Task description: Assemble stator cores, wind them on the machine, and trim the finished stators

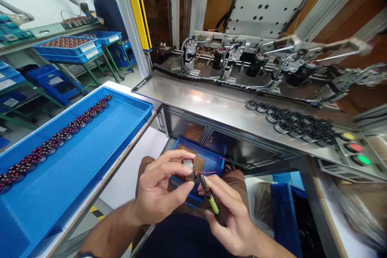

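My left hand (159,187) pinches a small motor stator (189,168), a short metal ring with windings inside, between thumb and fingertips above my lap. Thin pink-red wires (207,172) stick out from it to the right. My right hand (231,209) is closed around a pair of cutting pliers (213,203) with yellow-green and dark handles. The pliers' dark tip points up, close to the stator's wire side and just below the wires. Whether the jaws touch a wire I cannot tell.
On the left, a blue tray (99,149) holds a long row of wound stators (57,139). Black-and-metal stators (302,125) crowd the machine's steel ledge (196,96), beside lit push buttons (359,159). Winding fixtures (223,58) stand behind. A blue bin (211,163) sits below; a person (109,12) works far left.
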A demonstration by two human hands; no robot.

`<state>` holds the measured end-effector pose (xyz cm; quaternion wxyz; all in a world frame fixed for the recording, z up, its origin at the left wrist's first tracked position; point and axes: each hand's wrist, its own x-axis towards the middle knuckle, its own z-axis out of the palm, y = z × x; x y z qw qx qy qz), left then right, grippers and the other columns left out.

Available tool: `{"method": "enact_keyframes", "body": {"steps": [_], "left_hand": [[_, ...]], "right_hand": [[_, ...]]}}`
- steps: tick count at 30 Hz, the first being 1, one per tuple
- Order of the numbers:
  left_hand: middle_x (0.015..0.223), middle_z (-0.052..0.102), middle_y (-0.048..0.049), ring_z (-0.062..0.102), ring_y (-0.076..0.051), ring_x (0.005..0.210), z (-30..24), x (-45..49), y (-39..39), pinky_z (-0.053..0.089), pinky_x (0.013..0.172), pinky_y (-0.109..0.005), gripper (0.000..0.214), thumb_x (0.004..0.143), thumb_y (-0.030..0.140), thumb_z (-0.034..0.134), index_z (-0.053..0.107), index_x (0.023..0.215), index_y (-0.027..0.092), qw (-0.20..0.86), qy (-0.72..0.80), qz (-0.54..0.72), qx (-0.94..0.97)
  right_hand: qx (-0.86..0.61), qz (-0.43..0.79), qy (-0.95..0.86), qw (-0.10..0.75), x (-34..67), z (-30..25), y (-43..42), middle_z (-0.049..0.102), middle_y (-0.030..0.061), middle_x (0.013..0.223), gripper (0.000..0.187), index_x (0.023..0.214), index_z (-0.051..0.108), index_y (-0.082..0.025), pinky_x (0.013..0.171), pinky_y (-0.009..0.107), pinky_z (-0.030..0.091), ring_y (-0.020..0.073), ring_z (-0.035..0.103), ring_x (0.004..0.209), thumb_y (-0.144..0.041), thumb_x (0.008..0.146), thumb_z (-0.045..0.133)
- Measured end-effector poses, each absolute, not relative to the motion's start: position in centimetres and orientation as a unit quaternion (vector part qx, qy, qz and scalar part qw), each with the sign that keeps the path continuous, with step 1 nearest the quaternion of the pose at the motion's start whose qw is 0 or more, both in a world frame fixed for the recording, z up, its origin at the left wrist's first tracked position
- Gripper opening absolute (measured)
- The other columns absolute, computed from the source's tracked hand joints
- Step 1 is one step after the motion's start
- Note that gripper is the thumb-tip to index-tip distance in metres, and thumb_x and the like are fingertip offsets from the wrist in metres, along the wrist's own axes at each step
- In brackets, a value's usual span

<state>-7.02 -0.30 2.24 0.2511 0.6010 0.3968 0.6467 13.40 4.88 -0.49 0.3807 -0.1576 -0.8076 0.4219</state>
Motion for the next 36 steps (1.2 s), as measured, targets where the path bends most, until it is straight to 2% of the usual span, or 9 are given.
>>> {"method": "enact_keyframes", "body": {"steps": [4, 7, 14, 18, 21, 24, 26, 30, 36], "left_hand": [[0.122, 0.068, -0.0134, 0.064, -0.026, 0.115, 2.29, -7.08, -0.29, 0.053, 0.099, -0.042, 0.039, 0.078, 0.0, 0.069, 0.067, 0.111, 0.021, 0.243, 0.391, 0.637, 0.619], [0.123, 0.067, -0.0136, 0.065, -0.026, 0.114, 2.45, -7.03, -0.31, 0.055, 0.096, -0.041, 0.039, 0.078, 0.0, 0.069, 0.067, 0.11, 0.021, 0.233, 0.391, 0.631, 0.628], [0.121, 0.068, -0.0141, 0.067, -0.025, 0.108, 2.81, -6.96, -0.2, 0.058, 0.091, -0.04, 0.039, 0.077, 0.0, 0.069, 0.067, 0.109, 0.021, 0.224, 0.382, 0.621, 0.647], [0.12, 0.069, -0.0142, 0.068, -0.025, 0.108, 2.5, -6.87, -0.22, 0.059, 0.089, -0.037, 0.051, 0.076, 0.004, 0.072, 0.063, 0.123, 0.022, 0.214, 0.381, 0.633, 0.639], [0.118, 0.071, -0.0139, 0.068, -0.025, 0.107, 2.42, -6.92, -0.26, 0.06, 0.088, -0.036, 0.06, 0.074, 0.005, 0.075, 0.059, 0.13, 0.02, 0.186, 0.388, 0.638, 0.639], [0.117, 0.071, -0.0135, 0.07, -0.022, 0.104, 2.77, -7.13, -0.23, 0.06, 0.091, -0.034, 0.051, 0.073, 0.006, 0.075, 0.064, 0.122, 0.017, 0.132, 0.402, 0.609, 0.671], [0.116, 0.072, -0.0132, 0.07, -0.021, 0.102, 2.99, -7.24, -0.22, 0.06, 0.091, -0.033, 0.048, 0.073, 0.006, 0.075, 0.065, 0.119, 0.016, 0.117, 0.407, 0.598, 0.681], [0.117, 0.071, -0.0133, 0.07, -0.021, 0.102, 2.91, -7.27, -0.36, 0.06, 0.09, -0.033, 0.049, 0.072, 0.005, 0.075, 0.064, 0.118, 0.015, 0.123, 0.41, 0.591, 0.684], [0.116, 0.072, -0.0134, 0.07, -0.022, 0.099, 2.78, -7.26, -0.68, 0.061, 0.088, -0.034, 0.047, 0.075, 0.009, 0.075, 0.064, 0.12, 0.017, 0.142, 0.401, 0.587, 0.689]], "right_hand": [[-0.15, 0.421, -0.809, 0.381, 13.29, -0.28, 4.96, 0.062, 0.0073, 0.104, 0.082, 0.152, 0.036, -0.031, 0.077, 0.031, 0.057, 0.0213, 0.062, 0.091, -0.004, 0.075, 0.053], [-0.145, 0.421, -0.808, 0.385, 13.15, -0.28, 5.0, 0.062, 0.0082, 0.103, 0.08, 0.149, 0.04, -0.027, 0.077, 0.033, 0.057, 0.0217, 0.062, 0.09, -0.004, 0.074, 0.053], [-0.169, 0.375, -0.822, 0.392, 13.69, -0.87, 5.0, 0.066, 0.0071, 0.09, 0.075, 0.146, 0.047, -0.025, 0.07, 0.033, 0.058, 0.0218, 0.066, 0.078, -0.004, 0.075, 0.054], [-0.192, 0.386, -0.814, 0.389, 13.97, -0.85, 4.99, 0.067, 0.0065, 0.089, 0.073, 0.145, 0.048, -0.027, 0.067, 0.031, 0.058, 0.0233, 0.067, 0.08, -0.003, 0.076, 0.053], [-0.182, 0.404, -0.809, 0.386, 13.96, -0.67, 4.84, 0.065, 0.0081, 0.101, 0.075, 0.147, 0.044, -0.028, 0.074, 0.032, 0.058, 0.0241, 0.066, 0.092, -0.004, 0.076, 0.054], [-0.172, 0.415, -0.811, 0.375, 13.9, -0.69, 4.62, 0.061, 0.0104, 0.116, 0.078, 0.15, 0.04, -0.026, 0.085, 0.034, 0.057, 0.0255, 0.062, 0.108, -0.005, 0.076, 0.053], [-0.166, 0.419, -0.81, 0.375, 13.85, -0.8, 4.57, 0.059, 0.0104, 0.118, 0.079, 0.15, 0.039, -0.026, 0.089, 0.035, 0.056, 0.0252, 0.06, 0.111, -0.005, 0.076, 0.053], [-0.16, 0.418, -0.811, 0.377, 13.73, -0.86, 4.7, 0.059, 0.0099, 0.116, 0.08, 0.15, 0.038, -0.026, 0.088, 0.036, 0.056, 0.0244, 0.06, 0.107, -0.004, 0.074, 0.053], [-0.156, 0.414, -0.805, 0.396, 13.2, -0.16, 4.84, 0.061, 0.0075, 0.101, 0.08, 0.148, 0.043, -0.026, 0.076, 0.033, 0.058, 0.0216, 0.063, 0.089, -0.004, 0.073, 0.053]]}}
